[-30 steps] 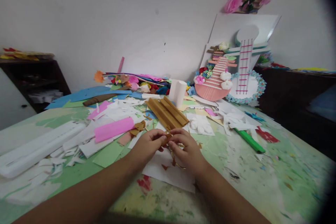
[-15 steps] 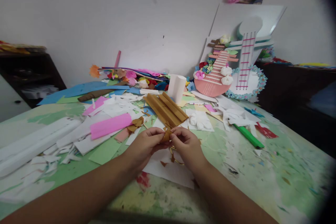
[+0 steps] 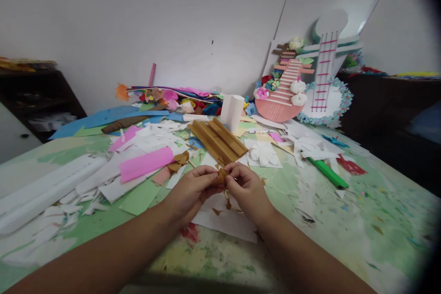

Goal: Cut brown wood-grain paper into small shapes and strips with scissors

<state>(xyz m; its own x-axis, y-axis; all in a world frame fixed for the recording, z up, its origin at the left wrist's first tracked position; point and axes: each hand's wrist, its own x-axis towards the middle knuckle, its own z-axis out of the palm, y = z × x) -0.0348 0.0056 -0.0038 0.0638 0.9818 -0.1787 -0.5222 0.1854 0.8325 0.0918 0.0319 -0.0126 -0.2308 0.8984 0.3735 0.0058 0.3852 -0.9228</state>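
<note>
A small piece of brown crepe paper [image 3: 221, 176] is pinched between the fingertips of my left hand [image 3: 195, 189] and my right hand [image 3: 247, 189], which meet near the middle of the table. Both hands are closed on it. Below them lies a white sheet of paper [image 3: 223, 223] with brown scraps [image 3: 217, 211] on it and part of a gold-coloured ring [image 3: 237, 209], which my right hand partly hides. Just beyond my fingers is a folded stack of brown crepe paper [image 3: 217, 140].
Pink paper [image 3: 146, 164], white scraps [image 3: 155, 135] and a long white roll [image 3: 51, 188] cover the left side. A white roll [image 3: 231, 112] stands upright behind. Paper instruments, one pink [image 3: 280, 105], lean at the back right. A green roll [image 3: 329, 172] lies at right.
My hands stay together on the brown paper, with the fingers shifting only slightly. The view has tilted a little, so the instruments at the back appear higher.
</note>
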